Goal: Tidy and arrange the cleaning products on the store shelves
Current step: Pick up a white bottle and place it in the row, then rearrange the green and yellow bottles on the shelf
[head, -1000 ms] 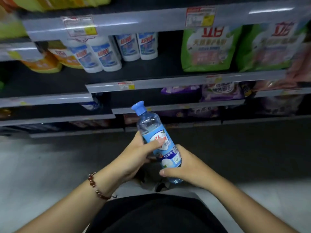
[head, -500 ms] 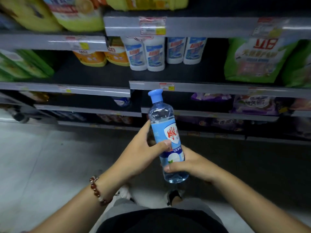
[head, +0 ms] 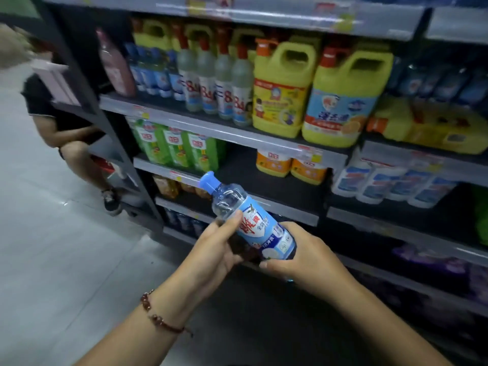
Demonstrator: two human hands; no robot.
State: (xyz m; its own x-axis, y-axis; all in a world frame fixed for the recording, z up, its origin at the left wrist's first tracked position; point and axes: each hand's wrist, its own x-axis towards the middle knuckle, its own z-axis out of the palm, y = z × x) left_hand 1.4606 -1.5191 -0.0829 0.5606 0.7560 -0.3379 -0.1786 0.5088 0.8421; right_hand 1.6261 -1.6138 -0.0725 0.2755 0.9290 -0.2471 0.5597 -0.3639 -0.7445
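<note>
A clear bottle with a blue cap and blue label (head: 253,223) is tilted in front of the shelves, cap up and to the left. My left hand (head: 215,249) grips its middle from the left, thumb across the label. My right hand (head: 298,256) holds its base from the right. On the upper shelf (head: 200,122) stand similar blue-labelled bottles (head: 155,72) at the left, clear red-capped bottles (head: 219,77) and two big yellow jugs (head: 314,88).
Green bottles (head: 174,146), orange tubs (head: 290,165) and white bottles (head: 388,180) fill the shelf below. A pink bottle (head: 116,64) leans at the upper shelf's left end. A person in dark clothes (head: 60,120) crouches at the shelving's left end on the grey floor (head: 52,260).
My view has swung up and left, bringing the upper shelves and a crouching person into sight. The bottle has tilted further left in both hands and stays gripped.
</note>
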